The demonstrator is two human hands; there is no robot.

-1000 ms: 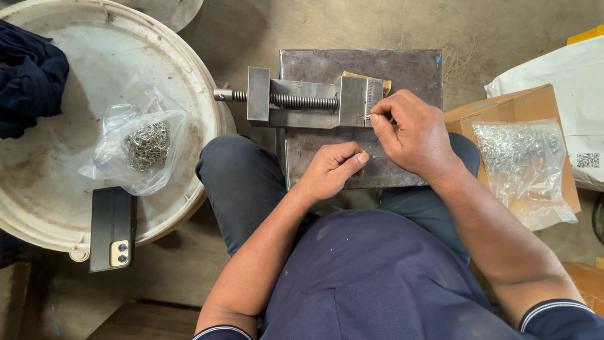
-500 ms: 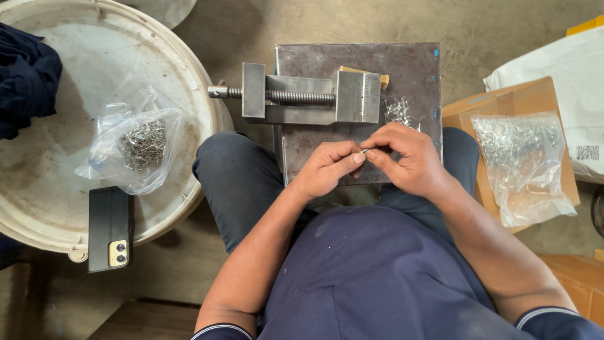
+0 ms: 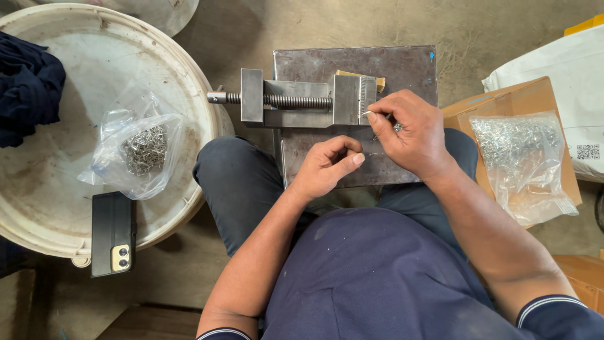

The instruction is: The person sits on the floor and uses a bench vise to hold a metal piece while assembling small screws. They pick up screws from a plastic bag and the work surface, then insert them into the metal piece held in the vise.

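Observation:
A small steel vise [image 3: 302,99] with a threaded screw lies on a dark metal plate [image 3: 402,66] in front of my knees. My right hand [image 3: 409,132] pinches a small metal wire piece [image 3: 367,114] right at the vise's jaw end. My left hand [image 3: 327,165] rests on the plate just below the vise, fingers curled, thumb against the forefinger; nothing shows in it. A few tiny metal bits lie on the plate under my right hand.
A white bucket lid [image 3: 189,75] at the left holds a clear bag of metal pieces [image 3: 139,151], a dark phone [image 3: 113,234] and a dark blue cloth [image 3: 28,88]. At the right, a bag of shiny metal pieces [image 3: 519,160] lies on a cardboard box [image 3: 503,104].
My right hand has moved up from beside my left hand to the vise's jaw end with the wire piece. My left hand has stayed low on the plate.

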